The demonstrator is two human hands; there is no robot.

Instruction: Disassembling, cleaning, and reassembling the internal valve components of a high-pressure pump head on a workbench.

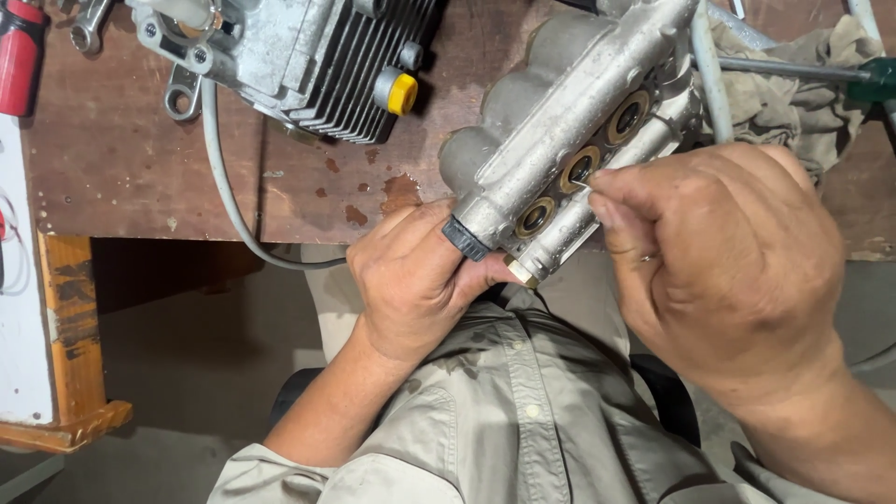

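our left hand has its grip wrapped round the lower end of the grey cast-metal pump manifold block, thumb against its black end cap, holding it up in front of our chest over the edge of the brown wooden tabletop. our right hand has its grip pinched narrow on a thin metal pick or wire, the tip at the middle of three brass-ringed round ports along the block's face. we judge the work midway: the block is off the finned grey pump body with the yellow cap, which lies on the tabletop, and all three ports still show their rings. a crumpled grey rag lies behind.
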